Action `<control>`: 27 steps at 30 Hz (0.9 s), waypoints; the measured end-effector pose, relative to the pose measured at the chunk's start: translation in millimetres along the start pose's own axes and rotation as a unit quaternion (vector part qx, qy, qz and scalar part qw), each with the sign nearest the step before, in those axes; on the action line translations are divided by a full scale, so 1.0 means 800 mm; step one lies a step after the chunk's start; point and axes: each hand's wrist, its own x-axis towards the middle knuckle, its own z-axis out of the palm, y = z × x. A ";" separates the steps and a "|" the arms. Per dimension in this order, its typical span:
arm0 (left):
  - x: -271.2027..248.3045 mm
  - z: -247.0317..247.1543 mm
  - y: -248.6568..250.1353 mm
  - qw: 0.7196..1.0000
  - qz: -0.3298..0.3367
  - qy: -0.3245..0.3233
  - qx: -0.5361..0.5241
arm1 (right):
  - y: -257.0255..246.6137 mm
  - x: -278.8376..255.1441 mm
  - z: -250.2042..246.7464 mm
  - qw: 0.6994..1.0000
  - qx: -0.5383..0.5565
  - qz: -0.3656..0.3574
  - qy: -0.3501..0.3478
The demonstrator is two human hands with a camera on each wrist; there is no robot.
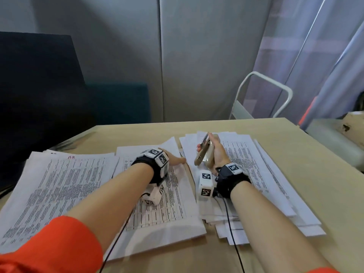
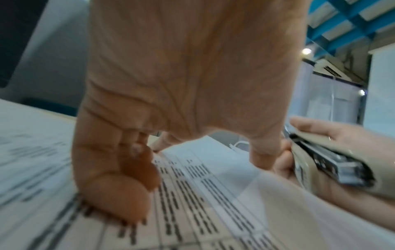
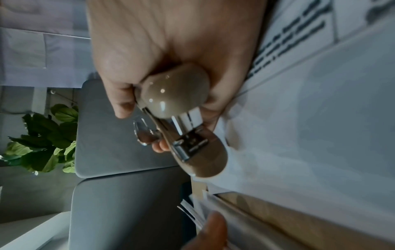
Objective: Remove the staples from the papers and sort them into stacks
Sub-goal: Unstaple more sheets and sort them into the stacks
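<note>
My right grip is closed around the beige stapler; my left grip presses flat on the middle paper stack, just left of it. I should hold the sheets firm before prying.

Handwriting: red letters "AR" at the top edge of the white printed paper stack on the left of the tan table.
Printed rows: dense black text in table rows on the white sheets of the middle stack, too small and blurred to read.
Wrist markers: black-and-white square code patterns on the white cube at the left wrist; no letters or numbers on them.
</note>
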 end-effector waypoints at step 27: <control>-0.010 -0.007 -0.007 0.999 0.015 -0.032 0.041 | -0.003 -0.014 -0.001 0.999 0.022 0.041 -0.003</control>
